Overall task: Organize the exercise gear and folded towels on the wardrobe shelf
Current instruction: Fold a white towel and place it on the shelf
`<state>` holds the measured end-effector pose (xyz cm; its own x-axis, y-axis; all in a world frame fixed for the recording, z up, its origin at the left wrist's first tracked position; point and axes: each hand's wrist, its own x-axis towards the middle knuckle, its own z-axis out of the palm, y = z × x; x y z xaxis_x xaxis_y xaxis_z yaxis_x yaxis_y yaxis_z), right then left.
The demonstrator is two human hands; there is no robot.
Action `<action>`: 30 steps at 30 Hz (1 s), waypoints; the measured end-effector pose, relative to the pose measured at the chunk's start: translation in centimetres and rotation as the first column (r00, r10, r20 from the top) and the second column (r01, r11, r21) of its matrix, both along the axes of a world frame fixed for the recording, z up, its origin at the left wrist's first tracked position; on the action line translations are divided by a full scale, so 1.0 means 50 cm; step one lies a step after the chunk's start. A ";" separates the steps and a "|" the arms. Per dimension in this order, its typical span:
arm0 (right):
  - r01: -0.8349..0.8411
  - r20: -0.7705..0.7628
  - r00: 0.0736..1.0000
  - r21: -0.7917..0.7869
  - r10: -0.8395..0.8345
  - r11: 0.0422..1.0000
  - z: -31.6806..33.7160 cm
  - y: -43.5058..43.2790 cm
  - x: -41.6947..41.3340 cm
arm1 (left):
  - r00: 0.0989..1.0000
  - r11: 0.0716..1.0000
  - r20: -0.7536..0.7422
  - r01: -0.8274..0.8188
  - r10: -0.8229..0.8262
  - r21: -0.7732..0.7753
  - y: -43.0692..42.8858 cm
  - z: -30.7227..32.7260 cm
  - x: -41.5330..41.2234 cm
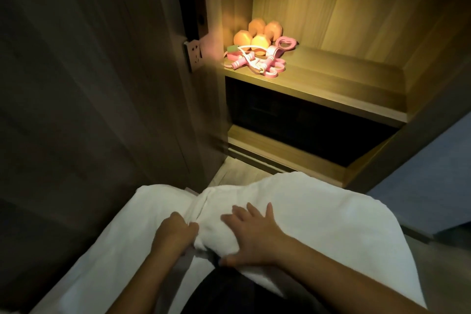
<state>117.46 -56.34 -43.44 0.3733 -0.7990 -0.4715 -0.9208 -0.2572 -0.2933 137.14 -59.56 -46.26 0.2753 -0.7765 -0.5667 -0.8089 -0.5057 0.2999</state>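
On the lit wardrobe shelf [331,76], toward its left end, the exercise gear sits in one cluster. I count four rounded orange ends, which I read as two dumbbells [257,33] lying side by side, their long axes pointing from the shelf front toward the back wall. In front of them is a tangled pink jump rope [242,60] with two handles, the nearer one pointing at the front edge. A pink looped band [274,65] overlaps it, one pink heart-shaped ring [286,44] lies just right of the dumbbells, and a small green piece [231,49] sits at the left. The lower compartment [305,122] is dark and I cannot make out its contents. The white towel [331,216] is not on the shelf: it lies spread across the bottom of my view, close to the body, wider left to right, with a crease running away toward the wardrobe. Whether it is one cloth or two I cannot tell. The left hand [175,234] grips a fold beside that crease with curled fingers, while the right hand [254,234] lies flat with fingers spread, pressing the towel down.
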 end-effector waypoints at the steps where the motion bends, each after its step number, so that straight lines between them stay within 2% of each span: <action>1: -0.041 -0.081 0.996 0.006 0.041 0.999 0.002 0.013 0.010 | 0.999 1.000 -0.053 -0.011 0.010 -0.021 -0.002 0.001 0.005; 3: 0.008 -0.177 0.984 -0.018 -0.011 1.000 0.012 0.028 0.023 | 0.969 0.983 -0.226 -0.129 0.098 -0.130 -0.003 -0.001 0.021; 4: 0.061 -0.175 0.982 -0.051 -0.069 0.997 0.021 0.029 0.026 | 0.912 0.949 -0.367 -0.260 0.182 -0.176 -0.008 0.000 0.027; 5: 0.110 -0.144 0.982 -0.094 -0.123 0.989 0.028 0.027 0.026 | 0.782 0.890 -0.553 -0.431 0.288 -0.147 -0.008 0.007 0.035; 6: 0.159 -0.082 0.982 -0.131 -0.171 0.979 0.035 0.021 0.023 | 0.574 0.822 -0.730 -0.569 0.371 -0.030 -0.022 0.014 0.028; 7: 0.221 0.014 0.975 -0.141 -0.222 0.965 0.044 0.016 0.015 | 0.383 0.763 -0.827 -0.641 0.411 0.083 -0.034 0.014 0.025; 8: 0.284 0.117 0.956 -0.117 -0.271 0.952 0.056 0.009 0.006 | 0.285 0.727 -0.845 -0.666 0.454 0.166 -0.048 0.021 0.021; 9: 0.329 0.193 0.931 -0.073 -0.311 0.942 0.067 0.001 -0.004 | 0.279 0.686 -0.811 -0.702 0.515 0.194 -0.062 0.034 0.023; 10: 0.356 0.246 0.908 -0.030 -0.338 0.934 0.075 -0.006 -0.016 | 0.321 0.684 -0.793 -0.712 0.517 0.158 -0.074 0.038 0.037; 11: 0.375 0.289 0.888 -0.003 -0.359 0.927 0.081 -0.014 -0.026 | 0.361 0.719 -0.820 -0.689 0.445 0.087 -0.087 0.039 0.052; 13: 0.412 0.337 0.857 0.009 -0.390 0.911 0.088 -0.024 -0.044 | 0.359 0.794 -0.904 -0.607 0.232 -0.037 -0.090 0.048 0.082; 14: 0.430 0.350 0.845 0.005 -0.405 0.903 0.088 -0.027 -0.051 | 0.395 0.846 -0.903 -0.528 0.168 -0.073 -0.085 0.054 0.087; 17: 0.477 0.411 0.802 -0.002 -0.434 0.879 0.082 -0.029 -0.057 | 0.585 0.936 -0.808 -0.319 0.074 -0.145 -0.072 0.033 0.064; 20: 0.499 0.431 0.781 0.002 -0.451 0.866 0.074 -0.029 -0.056 | 0.727 0.944 -0.669 -0.309 0.153 -0.120 -0.066 0.016 0.025; 23: 0.505 0.420 0.784 -0.004 -0.457 0.863 0.062 -0.030 -0.055 | 0.679 0.960 -0.707 -0.282 0.200 0.000 -0.054 0.012 0.003; 25: 0.512 0.419 0.781 -0.005 -0.463 0.859 0.059 -0.034 -0.058 | 0.711 0.960 -0.691 -0.265 0.129 -0.094 -0.055 0.020 -0.004; 28: 0.541 0.440 0.751 0.019 -0.493 0.841 0.059 -0.039 -0.068 | 0.719 0.907 -0.693 -0.326 0.056 -0.266 -0.075 0.024 0.010; 30: 0.537 0.458 0.746 0.015 -0.483 0.843 0.059 -0.038 -0.071 | 0.781 0.870 -0.624 -0.304 -0.006 -0.389 -0.093 0.034 0.018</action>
<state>113.91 -58.23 -40.50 0.0346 -0.9651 -0.2594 -0.7096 0.1591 -0.6864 138.06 -64.20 -44.54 0.1425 -0.9566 -0.2542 -0.3144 -0.2873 0.9048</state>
